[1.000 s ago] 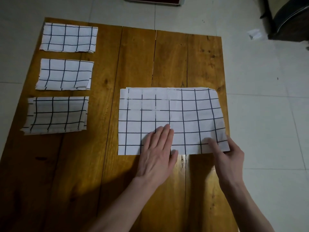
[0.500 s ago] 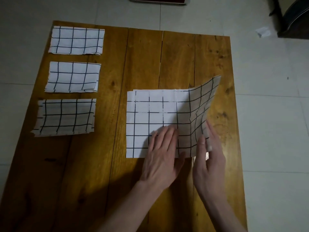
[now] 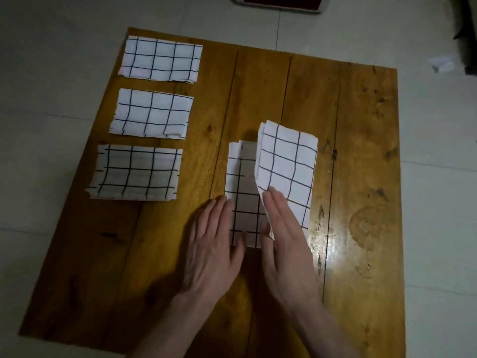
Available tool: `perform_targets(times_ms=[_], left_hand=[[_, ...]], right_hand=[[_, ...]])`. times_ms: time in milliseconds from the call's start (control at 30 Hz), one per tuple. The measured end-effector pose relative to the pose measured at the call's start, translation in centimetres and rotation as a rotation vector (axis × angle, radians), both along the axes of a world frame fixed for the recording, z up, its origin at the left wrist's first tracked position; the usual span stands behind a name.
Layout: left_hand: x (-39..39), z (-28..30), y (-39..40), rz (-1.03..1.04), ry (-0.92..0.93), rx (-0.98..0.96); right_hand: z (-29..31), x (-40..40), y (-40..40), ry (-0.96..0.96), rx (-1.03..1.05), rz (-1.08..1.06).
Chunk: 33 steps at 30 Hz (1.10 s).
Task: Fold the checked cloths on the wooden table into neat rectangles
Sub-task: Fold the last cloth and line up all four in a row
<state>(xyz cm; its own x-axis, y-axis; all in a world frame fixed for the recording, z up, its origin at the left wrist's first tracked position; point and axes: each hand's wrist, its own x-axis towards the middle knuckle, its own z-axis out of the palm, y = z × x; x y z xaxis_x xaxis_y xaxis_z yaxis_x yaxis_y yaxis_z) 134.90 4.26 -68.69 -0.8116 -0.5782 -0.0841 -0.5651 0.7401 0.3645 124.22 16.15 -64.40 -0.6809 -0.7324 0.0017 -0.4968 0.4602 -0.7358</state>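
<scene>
Step in hand: cross-fold of checked cloth [image 3: 245, 202] at desk [image 3: 361, 151] centre, left hand [image 3: 214, 244] flat on its near-left edge, right hand [image 3: 286, 244] pinching the raised flap [image 3: 286, 164]; next: lay flap over leftward, align edges, press flat.

Checked cloth [image 3: 286, 164] lies half-folded, flap raised (three folded cloths [image 3: 152, 113] leftward).

The wooden table [image 3: 361, 151] bears three folded cloths [image 3: 152, 113] in a left-hand column and a half-folded cloth [image 3: 286, 166] near centre.

no readable text, labels, brands, numbers or signs anywhere.
</scene>
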Motion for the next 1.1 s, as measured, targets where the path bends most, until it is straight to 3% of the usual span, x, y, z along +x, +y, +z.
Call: perform_targets(times_ms=[367,600,700,800,967,1100], left_hand=[[0.6,0.0,-0.7,0.007,0.013,0.021],[1.4,0.3,0.0,-0.032,0.167,0.133],[1.6,0.3,0.6,-0.112,0.182,0.135],[1.8,0.0,0.8,-0.218,0.138,0.075],[2.6,-0.6,0.6,-0.313,0.044,-0.023],[3.2,-0.6,0.0,-0.343,-0.037,-0.096]], right_hand=[[-5.1,1.8,-1.4,0.126,0.242,0.194],[-3.2,1.5,-1.9,-0.216,0.081,0.106],[-2.0,-0.1,-1.7,-0.243,0.012,0.055],[-1.5,-3.6,-1.3,-0.076,-0.003,0.054],[-3.6,-10.1,-0.1,0.292,0.186,0.255],[-4.6,-12.6,1.6,0.381,0.323,0.396]])
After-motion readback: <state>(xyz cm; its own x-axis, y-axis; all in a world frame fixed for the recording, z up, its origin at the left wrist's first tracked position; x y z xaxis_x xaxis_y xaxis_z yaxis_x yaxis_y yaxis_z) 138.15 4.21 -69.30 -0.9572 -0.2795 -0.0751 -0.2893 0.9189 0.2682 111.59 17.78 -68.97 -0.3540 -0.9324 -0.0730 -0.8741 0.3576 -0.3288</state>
